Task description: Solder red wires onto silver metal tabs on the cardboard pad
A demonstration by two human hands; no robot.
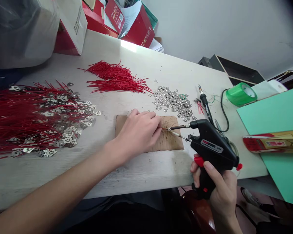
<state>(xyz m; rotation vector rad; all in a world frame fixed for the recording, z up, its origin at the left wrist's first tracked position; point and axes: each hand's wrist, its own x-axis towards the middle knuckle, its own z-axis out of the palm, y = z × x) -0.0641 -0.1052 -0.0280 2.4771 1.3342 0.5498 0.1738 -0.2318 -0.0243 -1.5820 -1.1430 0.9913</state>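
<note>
My right hand (218, 185) is wrapped round the grip of a black soldering gun (211, 143), with a finger by its red trigger. The gun points left, and its tip meets a small metal piece on a scorched cardboard pad (172, 141). My left hand (143, 131) is closed over the pad, pinching a red wire (163, 128) whose end shows at the tip. Most of that wire is hidden under the fingers. Just behind the pad lies a pile of small metal terminals (172, 100).
Loose red wires (119, 78) lie at the back, and red wires with metal tabs (63, 120) are heaped at left. A soldering iron (205, 102), green tape roll (241, 94) and yellow-red box (275, 142) are at right. Red boxes (139, 31) stand behind.
</note>
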